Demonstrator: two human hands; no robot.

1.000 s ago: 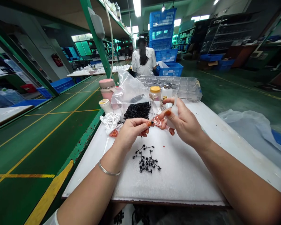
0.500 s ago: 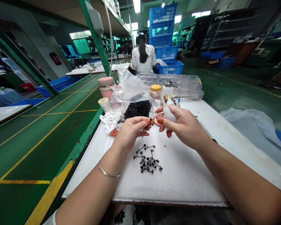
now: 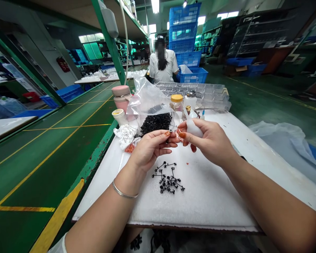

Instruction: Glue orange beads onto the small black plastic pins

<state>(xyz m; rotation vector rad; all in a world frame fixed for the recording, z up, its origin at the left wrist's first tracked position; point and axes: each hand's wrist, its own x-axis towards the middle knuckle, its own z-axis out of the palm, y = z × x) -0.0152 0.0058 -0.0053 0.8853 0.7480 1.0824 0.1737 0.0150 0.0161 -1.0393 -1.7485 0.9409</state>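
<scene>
My left hand (image 3: 150, 149) is pinched on a tiny black part between thumb and forefinger, above the white foam sheet (image 3: 208, 196). My right hand (image 3: 209, 140) is closed round a small white squeeze bottle (image 3: 193, 128), its tip pointing left to the pinched part. The two hands meet fingertip to fingertip. Below them lies a small pile of black pin-like parts (image 3: 168, 177). Behind the hands is a clear plastic bag (image 3: 147, 100) with a heap of the same black parts (image 3: 156, 123). A small orange packet (image 3: 179, 135) lies just behind the fingertips.
A pink cup (image 3: 121, 96), a small white jar (image 3: 119, 116), a yellow-capped jar (image 3: 176, 102), crumpled tissue (image 3: 125, 134) and a clear compartment tray (image 3: 202, 93) stand at the back. A green conveyor (image 3: 42, 147) runs at the left. A person in white (image 3: 162, 65) sits beyond, by blue crates (image 3: 183, 31).
My right hand lowered the white bottle and brought its tip against the part in my left fingers. The hands closed together; the view shifted slightly.
</scene>
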